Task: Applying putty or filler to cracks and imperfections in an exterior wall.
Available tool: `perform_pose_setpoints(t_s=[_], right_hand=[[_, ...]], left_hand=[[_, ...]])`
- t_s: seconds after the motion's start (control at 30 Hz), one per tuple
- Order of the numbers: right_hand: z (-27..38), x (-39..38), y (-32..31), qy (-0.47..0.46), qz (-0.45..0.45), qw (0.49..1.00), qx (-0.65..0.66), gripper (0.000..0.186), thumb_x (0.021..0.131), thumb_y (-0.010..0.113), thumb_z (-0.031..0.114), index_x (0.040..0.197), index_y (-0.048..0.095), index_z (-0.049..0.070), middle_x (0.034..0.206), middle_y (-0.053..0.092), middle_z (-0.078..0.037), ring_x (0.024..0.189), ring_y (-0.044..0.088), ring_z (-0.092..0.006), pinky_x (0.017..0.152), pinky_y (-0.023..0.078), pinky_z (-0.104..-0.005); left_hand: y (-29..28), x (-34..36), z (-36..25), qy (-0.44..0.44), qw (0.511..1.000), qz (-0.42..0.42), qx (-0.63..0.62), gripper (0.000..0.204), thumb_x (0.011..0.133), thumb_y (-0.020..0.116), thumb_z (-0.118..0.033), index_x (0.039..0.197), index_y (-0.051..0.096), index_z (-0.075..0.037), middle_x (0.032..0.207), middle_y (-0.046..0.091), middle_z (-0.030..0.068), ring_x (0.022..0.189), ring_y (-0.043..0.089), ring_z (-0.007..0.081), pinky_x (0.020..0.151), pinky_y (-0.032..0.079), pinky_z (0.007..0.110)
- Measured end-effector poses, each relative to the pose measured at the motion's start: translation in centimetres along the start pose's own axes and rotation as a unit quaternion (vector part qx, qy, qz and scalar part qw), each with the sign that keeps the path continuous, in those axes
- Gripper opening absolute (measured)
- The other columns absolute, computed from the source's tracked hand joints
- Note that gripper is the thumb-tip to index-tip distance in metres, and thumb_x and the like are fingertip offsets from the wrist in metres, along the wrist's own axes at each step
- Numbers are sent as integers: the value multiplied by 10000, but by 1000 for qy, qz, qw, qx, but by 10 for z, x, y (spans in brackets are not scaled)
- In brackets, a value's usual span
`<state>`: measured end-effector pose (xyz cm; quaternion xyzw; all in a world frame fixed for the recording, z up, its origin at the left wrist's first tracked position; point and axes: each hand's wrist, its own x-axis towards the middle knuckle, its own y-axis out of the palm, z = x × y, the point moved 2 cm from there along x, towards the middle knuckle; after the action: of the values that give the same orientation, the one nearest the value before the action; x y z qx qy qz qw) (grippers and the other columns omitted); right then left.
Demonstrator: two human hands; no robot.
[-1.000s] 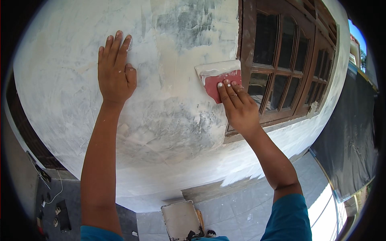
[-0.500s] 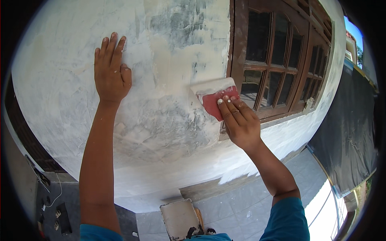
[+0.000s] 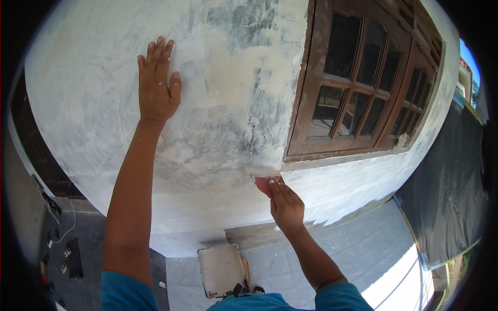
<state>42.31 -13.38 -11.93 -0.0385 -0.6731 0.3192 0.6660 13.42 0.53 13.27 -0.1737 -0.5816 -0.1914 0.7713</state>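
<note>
My left hand [image 3: 157, 98] rests flat on the plastered wall [image 3: 207, 111], fingers stretched upward and thumb apart, holding nothing. Lower and to the right, my right hand [image 3: 288, 208] grips a red putty spreader [image 3: 263, 184] between fingers and thumb. The spreader's broad edge lies against the wall just below the lower left corner of the brown wooden window frame [image 3: 296, 129]. White filler specks dot the fingertips of both hands. Patchy white and cream filler covers the wall, with grey showing through left of the window.
A cream-smeared rectangular tray [image 3: 222, 270] is at the bottom, close to my body. Grey sheeting [image 3: 306, 259] covers the floor along the wall's foot. A dark sheet [image 3: 441, 176] hangs at the right. Sandals [image 3: 66, 260] and a white cable [image 3: 67, 233] lie at the lower left.
My right hand has drawn the spreader down from beside the window to below its corner. My left hand stays on the wall; the view has shifted slightly.
</note>
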Motion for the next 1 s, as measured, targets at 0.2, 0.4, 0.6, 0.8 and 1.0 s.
perform_pose_setpoints(t_s=[0.2, 0.4, 0.6, 0.8, 1.0], right_hand=[[13, -98, 7, 416, 81, 881, 211, 302, 898, 602, 99, 1169, 735, 89, 796, 718, -154, 649, 690, -216, 612, 525, -341], [26, -236, 50, 575, 195, 676, 417, 262, 865, 628, 65, 1082, 708, -59, 896, 723, -104, 767, 683, -160, 702, 550, -281], [63, -258, 33, 659, 194, 522, 505, 247, 917, 600, 89, 1099, 678, -59, 961, 709, -107, 778, 695, -171, 701, 596, -306], [92, -287, 29, 686, 161, 522, 481, 210, 901, 622, 105, 1060, 686, -17, 922, 705, -78, 736, 690, -151, 637, 579, -289], [142, -296, 34, 729, 80, 513, 446, 230, 881, 618, 85, 1087, 673, -1, 953, 704, -74, 773, 683, -146, 636, 570, -281]], left_hand=[[-24, -181, -130, -182, 954, 92, -219, 478, 962, 431, -210, 1369, 538, 16, 1471, 489, 216, 1414, 406, 389, 1175, 273, 529], [-105, -406, -263, -524, 780, 267, -213, 435, 999, 436, -204, 1346, 530, 40, 1310, 593, 248, 1237, 568, 391, 1073, 432, 430], [-189, -570, -282, -474, 744, 442, -164, 329, 994, 456, -205, 1134, 615, 47, 1100, 699, 219, 1026, 681, 356, 922, 518, 418], [-251, -584, -237, -833, 284, 392, -267, 501, 1044, 402, -465, 1239, 558, -30, 1000, 738, 86, 818, 616, 142, 730, 461, 310], [-288, -590, -168, -828, 272, 419, -255, 723, 1017, 407, -559, 1474, 393, 1, 1290, 653, 159, 1181, 600, 265, 969, 430, 375]])
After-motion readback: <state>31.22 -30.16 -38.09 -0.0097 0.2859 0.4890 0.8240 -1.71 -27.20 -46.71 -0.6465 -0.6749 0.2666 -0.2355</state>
